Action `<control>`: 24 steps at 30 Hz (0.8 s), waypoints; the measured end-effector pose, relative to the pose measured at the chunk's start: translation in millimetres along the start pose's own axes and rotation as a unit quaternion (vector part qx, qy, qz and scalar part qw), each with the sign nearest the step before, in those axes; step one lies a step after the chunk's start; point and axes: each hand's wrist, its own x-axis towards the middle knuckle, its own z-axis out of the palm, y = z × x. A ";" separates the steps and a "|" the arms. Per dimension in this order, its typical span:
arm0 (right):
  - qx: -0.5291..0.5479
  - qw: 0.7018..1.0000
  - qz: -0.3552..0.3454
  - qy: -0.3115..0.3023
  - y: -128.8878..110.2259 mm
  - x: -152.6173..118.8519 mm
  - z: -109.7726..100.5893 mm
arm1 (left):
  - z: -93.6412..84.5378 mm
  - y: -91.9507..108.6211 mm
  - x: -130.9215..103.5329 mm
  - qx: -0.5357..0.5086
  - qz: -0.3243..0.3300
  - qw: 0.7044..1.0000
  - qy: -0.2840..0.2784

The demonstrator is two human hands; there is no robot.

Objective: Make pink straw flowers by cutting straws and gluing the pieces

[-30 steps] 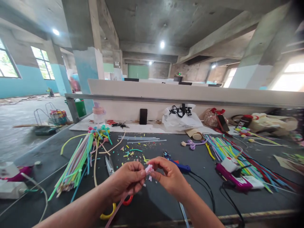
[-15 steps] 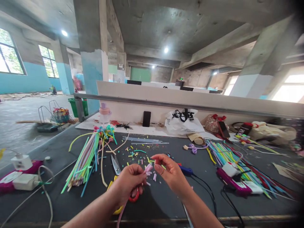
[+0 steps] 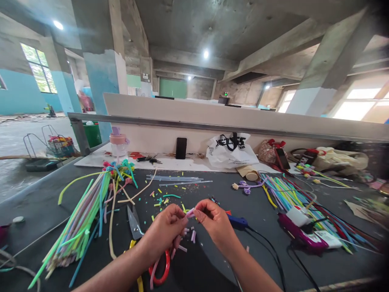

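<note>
My left hand (image 3: 168, 227) is closed on a pink-lilac pipe cleaner (image 3: 190, 213), whose long tail hangs below the palm. At its upper end, my right hand (image 3: 211, 217) pinches with thumb and index finger, and the two hands almost meet. Short lilac cut pieces (image 3: 193, 235) lie on the dark table beneath them. Beside my left forearm are scissors (image 3: 133, 224) with the blades pointing away, partly hidden by the arm. Yellow and red handle parts show around that forearm. A blue glue gun (image 3: 238, 222) with a black cable lies right of my right hand.
Bundles of coloured pipe cleaners lie left (image 3: 75, 223) and right (image 3: 291, 194). Clear strips (image 3: 176, 179) and small cut bits are scattered ahead. Along the back stand a cup (image 3: 118, 144), a phone (image 3: 181, 148) and a white bag (image 3: 231, 150). A purple power strip (image 3: 299, 235) sits right.
My right hand has moved in from a small gap and now pinches the end of the lilac pipe cleaner. The camera view has shifted slightly right.
</note>
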 end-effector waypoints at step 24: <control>-0.102 0.994 -0.011 0.025 16.2 -11.5 6.0 | -3.5 -22.1 0.8 -0.018 -0.075 0.997 -0.015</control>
